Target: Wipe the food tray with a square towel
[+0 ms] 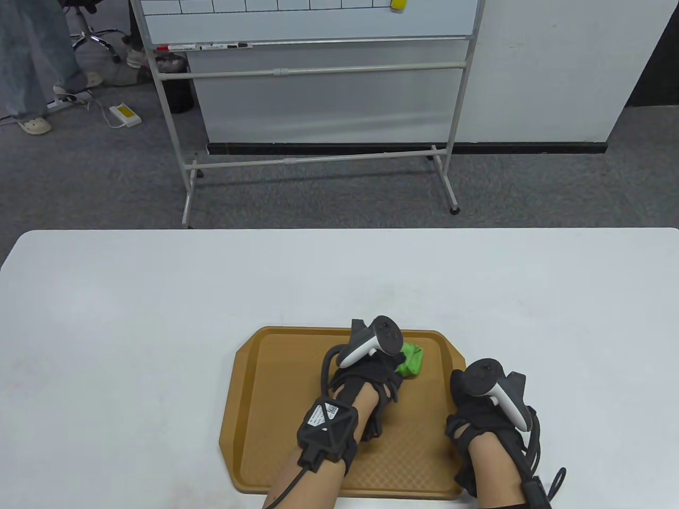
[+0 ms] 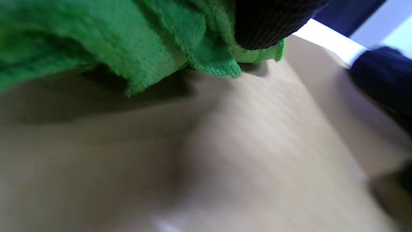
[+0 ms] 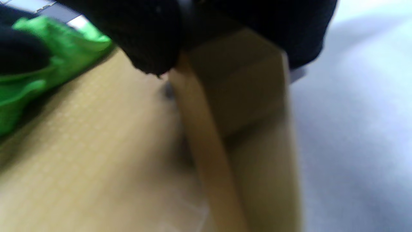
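Note:
A brown food tray [image 1: 265, 403] lies on the white table near the front edge. My left hand [image 1: 371, 371] is over the tray's middle and holds a bunched green towel [image 1: 411, 360] down on the tray floor. The towel fills the top of the left wrist view [image 2: 128, 38], under my gloved fingers [image 2: 267, 22]. My right hand [image 1: 477, 403] grips the tray's right rim [image 3: 231, 106], fingers [image 3: 151, 38] curled over it. The towel also shows at the left of the right wrist view [image 3: 48, 64].
The white table [image 1: 132, 318] spreads wide around the tray. Beyond its far edge stands a wheeled whiteboard [image 1: 307, 79] on grey carpet. A person's legs [image 1: 32, 63] are at the far left.

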{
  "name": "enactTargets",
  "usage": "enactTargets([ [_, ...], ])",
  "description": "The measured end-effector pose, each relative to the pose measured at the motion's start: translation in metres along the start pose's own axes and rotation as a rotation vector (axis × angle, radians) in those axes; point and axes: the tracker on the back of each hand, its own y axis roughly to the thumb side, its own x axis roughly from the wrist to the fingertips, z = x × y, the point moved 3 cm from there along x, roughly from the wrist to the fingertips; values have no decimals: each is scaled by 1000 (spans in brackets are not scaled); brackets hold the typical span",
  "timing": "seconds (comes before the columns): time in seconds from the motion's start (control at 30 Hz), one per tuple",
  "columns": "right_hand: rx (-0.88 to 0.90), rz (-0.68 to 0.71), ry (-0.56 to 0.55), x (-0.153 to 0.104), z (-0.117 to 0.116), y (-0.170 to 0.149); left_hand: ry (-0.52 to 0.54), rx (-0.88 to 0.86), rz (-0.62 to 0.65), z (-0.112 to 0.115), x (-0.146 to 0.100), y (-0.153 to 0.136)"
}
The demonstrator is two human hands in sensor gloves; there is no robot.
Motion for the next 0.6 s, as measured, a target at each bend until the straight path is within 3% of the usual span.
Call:
enactTargets([
  [0.13, 56, 3, -16, 0, 2, -3, -29, 51, 52, 17, -1, 32],
  [0.3, 96, -12, -22, -1, 3, -4, -53, 181, 129, 34, -26, 43],
  [0.47, 100, -39, -40, -2, 1, -4, -76, 289, 247, 55, -66, 33],
  [0.6, 56, -55, -27, -2, -2, -1, -111, 288, 296, 64, -100, 2],
])
